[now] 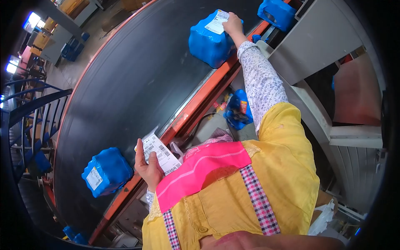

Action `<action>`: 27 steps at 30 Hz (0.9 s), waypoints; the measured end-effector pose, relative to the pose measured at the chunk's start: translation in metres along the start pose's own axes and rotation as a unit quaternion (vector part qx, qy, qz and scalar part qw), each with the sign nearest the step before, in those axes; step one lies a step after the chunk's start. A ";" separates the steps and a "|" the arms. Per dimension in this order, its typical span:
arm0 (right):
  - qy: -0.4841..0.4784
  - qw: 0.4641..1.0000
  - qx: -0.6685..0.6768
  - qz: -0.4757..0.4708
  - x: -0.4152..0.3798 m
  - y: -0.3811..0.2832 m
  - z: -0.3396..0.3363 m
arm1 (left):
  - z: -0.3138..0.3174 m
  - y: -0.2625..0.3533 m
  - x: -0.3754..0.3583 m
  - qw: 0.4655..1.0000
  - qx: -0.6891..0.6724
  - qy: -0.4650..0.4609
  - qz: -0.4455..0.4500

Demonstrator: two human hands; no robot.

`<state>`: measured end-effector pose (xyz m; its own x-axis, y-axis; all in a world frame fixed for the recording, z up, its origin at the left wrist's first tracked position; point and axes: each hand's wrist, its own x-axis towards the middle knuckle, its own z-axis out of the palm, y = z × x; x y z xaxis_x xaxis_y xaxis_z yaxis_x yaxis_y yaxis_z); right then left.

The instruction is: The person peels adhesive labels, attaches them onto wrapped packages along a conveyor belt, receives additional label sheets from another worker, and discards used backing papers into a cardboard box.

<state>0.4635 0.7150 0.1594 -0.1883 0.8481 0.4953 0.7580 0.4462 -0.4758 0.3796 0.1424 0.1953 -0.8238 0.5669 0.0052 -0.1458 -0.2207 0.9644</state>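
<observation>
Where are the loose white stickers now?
In the head view, left of centre, the stickers are in the left hand, by the orange rail.

Single head-worn view, looking forward and steeply down, torso close below, curved conveyor (137, 75) beyond

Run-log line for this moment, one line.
left hand: holds labels | right hand: on right pack's label | left pack: labelled | both packs: on belt
</observation>
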 end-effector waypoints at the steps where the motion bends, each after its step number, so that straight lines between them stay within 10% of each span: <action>1: 0.006 0.999 -0.029 -0.011 -0.011 -0.005 0.003 | -0.001 0.000 -0.001 1.000 0.005 0.001 0.007; 4: 0.099 0.965 -0.180 -0.165 -0.040 -0.039 -0.013 | -0.008 -0.008 -0.001 0.999 0.036 0.016 0.037; 6: -0.099 0.964 -0.059 -0.239 -0.038 -0.036 0.010 | -0.005 -0.002 -0.005 1.000 -0.017 0.007 0.019; 13: -0.244 0.939 -0.092 -0.225 -0.141 -0.125 -0.010 | 0.002 0.004 -0.004 0.999 -0.044 -0.014 0.015; 18: -0.345 0.847 0.146 -0.378 -0.262 -0.193 -0.076 | -0.003 0.010 -0.002 0.994 0.071 -0.056 0.054; 20: -0.516 0.687 0.489 -0.148 -0.286 -0.205 -0.120 | -0.008 0.014 0.002 0.984 0.112 -0.104 0.093; 24: -0.245 0.773 0.470 -0.349 -0.323 -0.217 -0.178 | -0.001 0.015 0.002 0.967 0.122 -0.160 0.159; 27: -0.259 0.769 0.477 -0.338 -0.344 -0.211 -0.172 | 0.000 0.020 -0.001 0.975 0.068 -0.208 0.047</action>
<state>0.4758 0.2799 0.2149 -0.7492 0.2202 0.6247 -0.3779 0.6324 -0.6762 0.3775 0.1381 0.2142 -0.5319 0.8286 0.1749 0.0176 -0.1957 0.9805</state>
